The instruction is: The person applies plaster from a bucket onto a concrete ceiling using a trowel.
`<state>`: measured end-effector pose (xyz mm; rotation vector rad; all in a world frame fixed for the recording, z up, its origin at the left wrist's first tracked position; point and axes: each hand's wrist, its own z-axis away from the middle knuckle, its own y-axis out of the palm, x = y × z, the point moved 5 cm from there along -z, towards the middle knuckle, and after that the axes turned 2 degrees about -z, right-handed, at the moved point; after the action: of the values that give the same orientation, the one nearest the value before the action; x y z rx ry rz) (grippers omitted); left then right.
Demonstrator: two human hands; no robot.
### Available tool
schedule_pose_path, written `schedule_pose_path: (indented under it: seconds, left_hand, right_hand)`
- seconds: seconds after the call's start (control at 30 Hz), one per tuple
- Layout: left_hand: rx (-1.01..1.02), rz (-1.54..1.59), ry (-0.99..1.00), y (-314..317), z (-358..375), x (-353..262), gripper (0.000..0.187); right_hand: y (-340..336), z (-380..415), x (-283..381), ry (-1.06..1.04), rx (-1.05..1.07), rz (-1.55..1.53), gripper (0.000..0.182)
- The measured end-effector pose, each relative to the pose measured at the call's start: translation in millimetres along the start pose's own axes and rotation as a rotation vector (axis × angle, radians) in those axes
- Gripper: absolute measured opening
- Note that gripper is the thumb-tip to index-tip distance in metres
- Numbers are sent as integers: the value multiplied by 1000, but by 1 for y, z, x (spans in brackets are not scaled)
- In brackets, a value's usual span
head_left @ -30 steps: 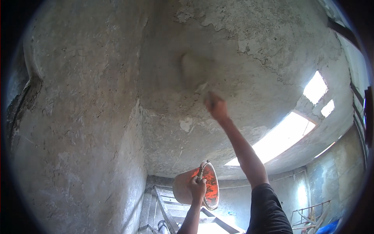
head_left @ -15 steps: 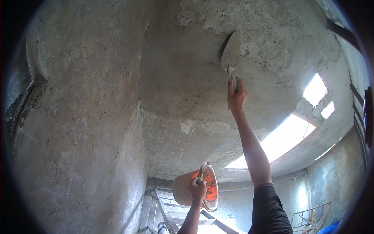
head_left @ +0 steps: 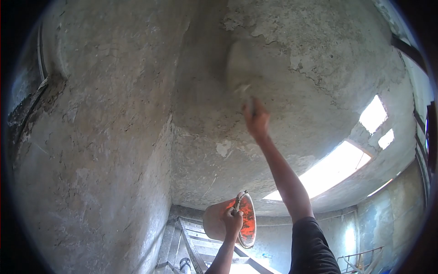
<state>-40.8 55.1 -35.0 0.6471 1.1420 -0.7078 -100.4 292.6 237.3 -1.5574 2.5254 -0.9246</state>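
- Right hand [head_left: 255,119] grips a blurred grey steel trowel [head_left: 238,68] against the rough grey plastered ceiling [head_left: 292,55], mid-spread.
- Left hand [head_left: 232,220] clasps the orange-lined mortar pan [head_left: 228,219], low and near.
- Next stroke likely needs even pressure.

Rough, patchy plaster covers the ceiling [head_left: 292,41] and wall [head_left: 100,150]; bright openings [head_left: 337,166] glow below a staircase [head_left: 196,249].

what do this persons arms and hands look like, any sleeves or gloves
Both hands are bare, with no gloves. The right hand tops a long bare forearm that runs down into a short black sleeve ending near the elbow. The left hand and its forearm are bare too; no sleeve shows on that arm. No watch or bands can be made out.
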Motion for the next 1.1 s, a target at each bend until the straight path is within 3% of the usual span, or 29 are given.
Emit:
schedule_pose_path:
  seconds: [0.03,0.13,0.23,0.3,0.37,0.5,0.57,0.7,0.73,0.8,0.93,1.07,1.1]
  left_hand:
    - [3,-11,-13,0,0,2,19]
    - [-24,-11,37,2,0,3,20]
    - [-21,1,49,6,-3,13,21]
    - [-14,5,26,4,1,4,22]
    - [-12,8,4,2,1,1,22]
    - [-2,-5,38,1,0,5,21]
    - [0,3,50,3,0,4,21]
    - [-14,-23,67,3,2,2,21]
    - [-14,-21,91,4,2,1,20]
    - [5,-31,70,3,4,-3,19]
    - [7,-71,56,3,6,-7,18]
    - [25,-50,46,7,4,2,21]
    - [24,-57,51,7,5,1,22]
  right_hand:
    - [-11,-11,-1,4,-131,29,33]
    - [-23,-36,-9,125,-263,-16,35]
    - [2,-26,-13,47,-212,121,38]
    - [37,-1,-17,-93,9,111,44]
    - [60,26,-5,14,383,54,43]
    - [50,45,2,-54,349,-80,39]
    - [25,41,-14,-21,176,-94,35]
    - [-47,17,-39,271,-98,39,31]
    - [-54,12,-49,273,-101,43,31]
    - [-76,4,-64,193,-362,133,31]
    - [-78,1,-85,213,-348,150,34]
    - [-36,39,-87,-18,-186,125,36]
    - [-29,51,-82,-5,-7,115,36]
